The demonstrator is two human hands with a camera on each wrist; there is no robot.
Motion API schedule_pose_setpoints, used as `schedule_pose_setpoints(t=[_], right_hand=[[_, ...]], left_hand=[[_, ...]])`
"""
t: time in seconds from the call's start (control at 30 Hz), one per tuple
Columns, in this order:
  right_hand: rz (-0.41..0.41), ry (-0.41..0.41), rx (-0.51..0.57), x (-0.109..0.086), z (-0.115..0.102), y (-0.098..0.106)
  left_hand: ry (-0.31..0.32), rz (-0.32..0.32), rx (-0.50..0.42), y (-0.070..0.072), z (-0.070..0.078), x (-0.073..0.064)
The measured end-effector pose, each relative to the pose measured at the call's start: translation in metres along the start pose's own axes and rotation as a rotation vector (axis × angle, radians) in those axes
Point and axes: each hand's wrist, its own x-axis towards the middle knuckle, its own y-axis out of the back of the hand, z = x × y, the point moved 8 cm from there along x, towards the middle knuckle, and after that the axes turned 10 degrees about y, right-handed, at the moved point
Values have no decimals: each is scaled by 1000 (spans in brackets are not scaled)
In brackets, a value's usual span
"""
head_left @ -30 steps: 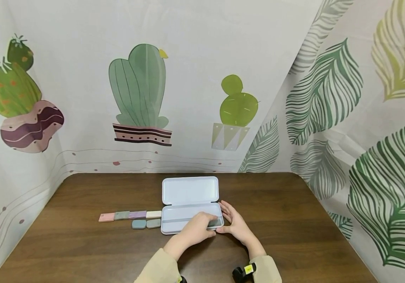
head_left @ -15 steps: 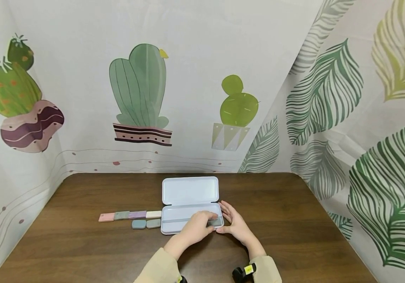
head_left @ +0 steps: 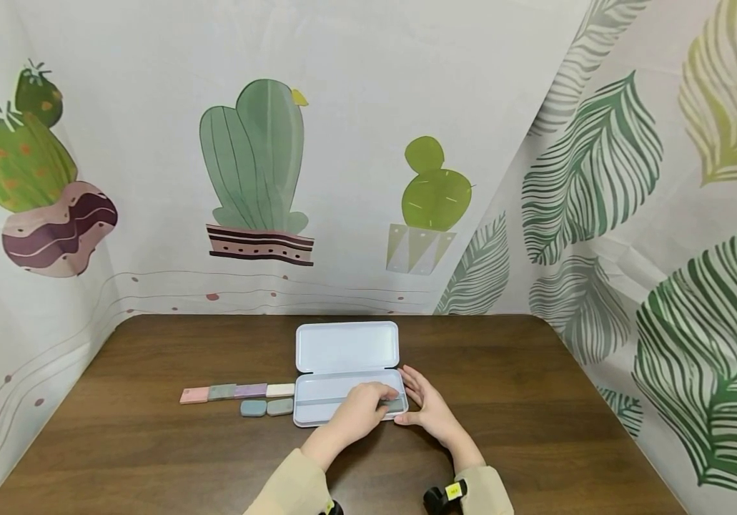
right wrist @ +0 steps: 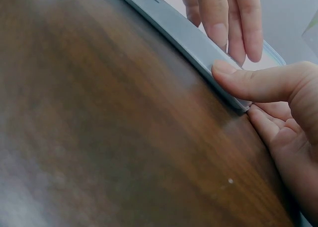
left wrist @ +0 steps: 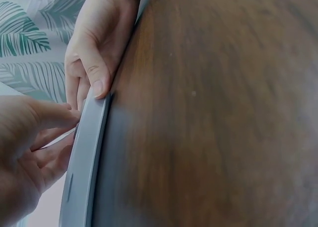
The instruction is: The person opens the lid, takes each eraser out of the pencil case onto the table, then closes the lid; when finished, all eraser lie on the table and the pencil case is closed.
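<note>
A pale blue pencil case [head_left: 317,409] lies on the wooden table with its lid [head_left: 347,343] folded back. My left hand [head_left: 357,416] reaches over the front wall into the right end of its tray. There its fingertips dip beside a small flat grey piece [head_left: 397,405], partly hidden by the hand. In the right wrist view the left fingers [right wrist: 246,26] point straight down behind the front wall. My right hand [head_left: 434,413] holds the case's right end, thumb [right wrist: 238,81] on the front wall and the other fingers round the side.
Left of the case lies a row of flat bars: pink [head_left: 195,395], grey-green [head_left: 222,392], purple [head_left: 250,390] and white [head_left: 280,390]. In front of them sit two rounded blocks, one blue-grey [head_left: 253,408] and one grey-green [head_left: 279,407]. A patterned cloth [head_left: 355,143] hangs behind the table [head_left: 535,400].
The left hand has shifted very slightly to the right over the grey piece, covering a bit more of it. The right hand and the pencil case stay in place.
</note>
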Motion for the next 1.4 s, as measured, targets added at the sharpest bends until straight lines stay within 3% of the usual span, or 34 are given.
schedule_pose_setpoints(t=[0.33,0.63,1.0,1.4], right_hand=[[0,-2,12,0,0,0],[2,-20,3,1,1,1],[-2,-12,-2,1,2,1],[-1,-7,2,0,0,0]], left_hand=[[-16,4,-7,-2,2,3],[-38,8,52,-2,5,8],[-3,-6,77,3,9,11],[38,-31,52,0,3,12]])
